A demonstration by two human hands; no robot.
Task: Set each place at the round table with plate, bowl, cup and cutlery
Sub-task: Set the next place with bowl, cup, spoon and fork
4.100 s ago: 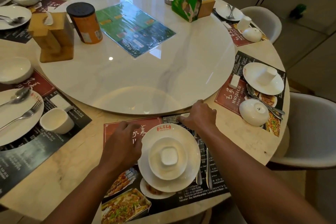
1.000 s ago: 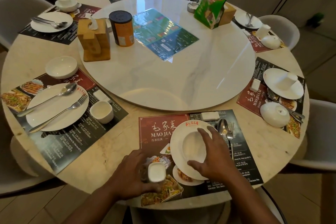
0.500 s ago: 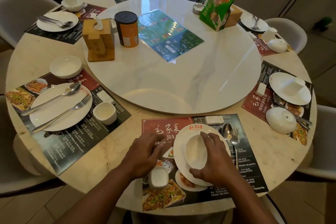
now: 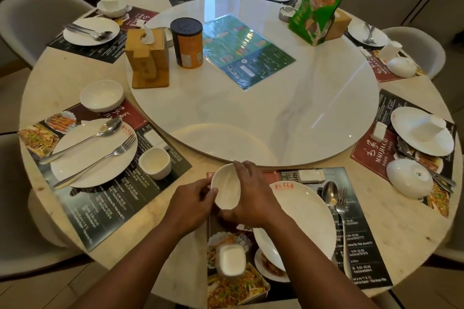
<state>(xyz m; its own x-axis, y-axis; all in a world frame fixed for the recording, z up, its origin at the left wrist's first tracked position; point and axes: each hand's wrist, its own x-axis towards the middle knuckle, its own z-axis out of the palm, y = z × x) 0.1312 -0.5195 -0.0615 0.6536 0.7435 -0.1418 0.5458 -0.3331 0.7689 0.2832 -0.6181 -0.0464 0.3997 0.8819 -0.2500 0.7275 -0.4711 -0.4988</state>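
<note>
The mat at 3 o'clock on the tabletop carries white characters on a red panel above the words "MAOJIA CAI". The near mat at 6 o'clock has a red panel too, but the hands cover its heading, and its small white print is too fine to read. The plate on this mat bears a few red characters on its rim at about 11 o'clock, which cannot be made out. On the turntable, a green card at 1 o'clock shows gold characters on a red patch, and a glossy green menu lies flat near an orange can. The bowl is over the far left corner of the near mat, tilted so that its inside faces the camera, and both hands hold it. The left hand grips its rim at 9 o'clock, fingers curled against the wall. The right hand wraps the 3 o'clock side, fingers bent over the far rim and thumb under the near edge. The cup stands on the mat's food photos at 6 o'clock from the bowl, apart from both hands. A spoon and fork lie side by side just right of the plate.
</note>
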